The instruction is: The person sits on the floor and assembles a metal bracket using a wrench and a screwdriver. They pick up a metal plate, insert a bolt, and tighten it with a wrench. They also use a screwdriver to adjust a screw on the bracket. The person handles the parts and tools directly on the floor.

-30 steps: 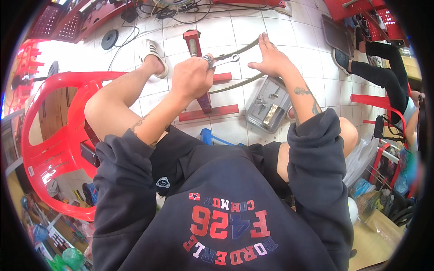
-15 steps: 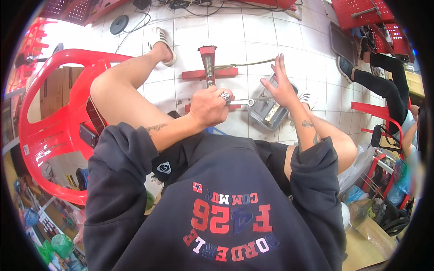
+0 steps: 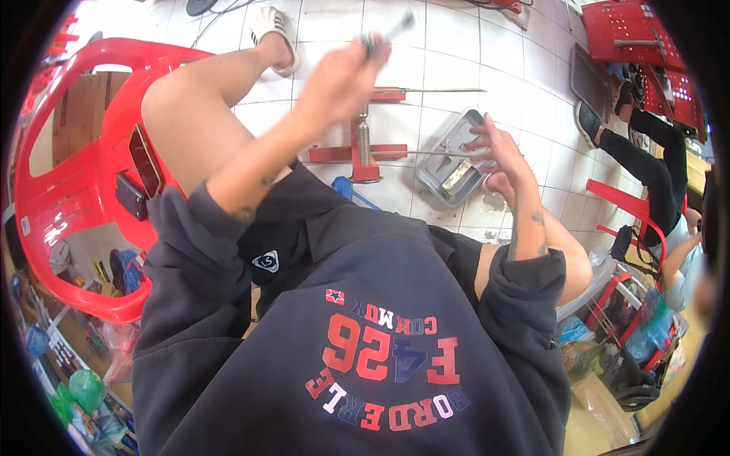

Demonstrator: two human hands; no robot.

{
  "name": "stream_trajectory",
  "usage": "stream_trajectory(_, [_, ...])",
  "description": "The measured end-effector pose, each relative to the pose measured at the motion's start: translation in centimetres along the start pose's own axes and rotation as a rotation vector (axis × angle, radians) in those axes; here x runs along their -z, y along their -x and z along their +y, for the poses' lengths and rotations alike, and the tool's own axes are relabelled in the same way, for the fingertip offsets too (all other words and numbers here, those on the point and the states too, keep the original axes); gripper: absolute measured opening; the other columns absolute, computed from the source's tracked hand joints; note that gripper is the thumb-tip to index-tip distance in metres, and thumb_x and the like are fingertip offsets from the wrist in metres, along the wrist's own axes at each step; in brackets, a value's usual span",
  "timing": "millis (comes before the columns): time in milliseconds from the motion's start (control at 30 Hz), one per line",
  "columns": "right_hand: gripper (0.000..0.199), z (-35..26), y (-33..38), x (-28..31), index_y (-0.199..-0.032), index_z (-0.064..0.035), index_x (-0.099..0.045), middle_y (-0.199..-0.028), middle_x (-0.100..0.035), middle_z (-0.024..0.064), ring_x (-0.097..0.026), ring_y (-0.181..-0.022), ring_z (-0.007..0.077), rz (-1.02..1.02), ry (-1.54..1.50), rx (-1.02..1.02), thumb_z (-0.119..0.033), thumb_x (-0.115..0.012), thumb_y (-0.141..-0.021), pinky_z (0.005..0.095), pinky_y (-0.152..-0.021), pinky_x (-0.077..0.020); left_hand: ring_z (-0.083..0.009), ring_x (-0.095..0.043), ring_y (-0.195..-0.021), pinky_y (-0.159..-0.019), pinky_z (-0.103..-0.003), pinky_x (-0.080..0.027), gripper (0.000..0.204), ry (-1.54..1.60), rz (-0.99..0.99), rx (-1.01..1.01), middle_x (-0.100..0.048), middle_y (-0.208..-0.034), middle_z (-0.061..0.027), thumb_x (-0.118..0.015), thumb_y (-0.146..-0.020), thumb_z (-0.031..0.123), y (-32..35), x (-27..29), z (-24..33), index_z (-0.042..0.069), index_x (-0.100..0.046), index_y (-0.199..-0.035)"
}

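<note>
My left hand (image 3: 334, 80) is closed on a wrench (image 3: 401, 26), raised over the far side of a red metal stand. The wrench is blurred by motion. Below it, the red stand (image 3: 365, 169) holds an upright silver threaded shaft (image 3: 363, 137). Thin metal rods stick out of it to the right. My right hand (image 3: 502, 156) hovers by the grey tray (image 3: 427, 186) with its fingers apart and slightly curled. The lower rod (image 3: 418, 153) ends near those fingers; whether they touch it I cannot tell. A pale block (image 3: 456, 178) and small metal pieces lie in the tray.
A red plastic chair (image 3: 72, 251) stands at my left, with a dark phone-like object (image 3: 131, 196) on it. Something blue (image 3: 353, 191) lies by the stand. Another person's legs (image 3: 646, 163) are at the right, near a dark tray (image 3: 591, 80). Cables run over the tiles (image 3: 319, 23).
My left hand has swung up and away from the stand with the wrench. My right hand has come nearer and its fingers have bent. The stand now shows more fully.
</note>
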State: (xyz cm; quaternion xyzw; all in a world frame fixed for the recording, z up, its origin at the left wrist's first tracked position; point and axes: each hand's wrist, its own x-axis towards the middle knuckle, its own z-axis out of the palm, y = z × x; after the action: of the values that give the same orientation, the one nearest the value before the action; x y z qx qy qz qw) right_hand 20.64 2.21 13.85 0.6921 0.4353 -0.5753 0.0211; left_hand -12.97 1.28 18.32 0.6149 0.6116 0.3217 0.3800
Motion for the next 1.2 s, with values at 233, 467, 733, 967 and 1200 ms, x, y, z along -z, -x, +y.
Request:
stream_trajectory(233, [0.057, 4.5, 0.4, -4.6, -0.126, 0.0041, -0.057, -0.102, -0.071, 0.0196, -0.072, -0.086, 0.0267, -0.219, -0.586, 0.17, -0.045, -0.063, -0.096, 0.0327, -0.073, -0.058, -0.032, -0.067, -0.088, -0.083, -0.041, -0.051, 0.046, -0.3, -0.318, 0.137, -0.07, -0.089, -0.0185, -0.043, -0.104, 0.038, -7.2, 1.3, -4.5, -0.001, -0.066, -0.101])
stream_trajectory(467, [0.031, 3.8, -2.7, -6.3, -0.108, 0.0085, -0.06, -0.086, -0.073, 0.019, -0.073, -0.075, 0.0256, 0.174, -0.593, 0.456, -0.022, -0.062, -0.099, 0.032, -0.066, -0.0574, -0.0445, -0.067, -0.09, -0.085, -0.05, -0.051, 0.038, -0.391, -0.137, 0.165, -0.07, -0.089, -0.0271, -0.046, -0.098, 0.027, -5.8, 1.6, -2.7, -0.006, -0.063, -0.102])
stream_trajectory(733, [0.046, -1.0, -9.3, -2.4, -0.13, 0.0069, -0.05, -0.085, -0.07, 0.0111, -0.068, -0.085, 0.0172, 0.249, -0.394, 0.672, -0.025, -0.061, -0.1, 0.0306, -0.082, -0.0519, -0.0494, -0.062, -0.102, -0.091, -0.053, -0.048, 0.047, -0.506, -0.045, 0.257, -0.066, -0.101, -0.0337, -0.043, -0.102, 0.035, -4.5, 2.5, -2.2, -0.008, -0.064, -0.1])
stream_trajectory(967, [0.083, -2.7, -9.8, -2.0, -0.155, 0.007, -0.014, -0.118, -0.066, 0.021, -0.063, -0.114, 0.0266, 0.288, -0.289, 0.679, -0.03, -0.063, -0.098, 0.0351, -0.102, -0.0448, -0.027, -0.071, -0.077, -0.067, -0.036, -0.06, 0.043, 0.057, -0.046, 0.469, -0.069, -0.084, -0.0223, -0.047, -0.103, 0.027, -2.6, 1.1, -5.5, -0.014, -0.06, -0.096])
stream_trajectory(1200, [0.089, -4.1, -3.2, -1.5, -0.152, 0.0076, -0.026, -0.131, -0.059, 0.0279, -0.062, -0.118, 0.0329, 0.353, 0.139, 0.439, -0.059, -0.048, -0.097, 0.0388, -0.101, -0.0479, -0.0254, -0.069, -0.089, -0.074, -0.039, -0.057, 0.034, 0.439, 0.139, 0.6, -0.064, -0.094, -0.0132, -0.042, -0.106, 0.027, -3.0, -0.7, -6.8, -0.002, -0.057, -0.096])
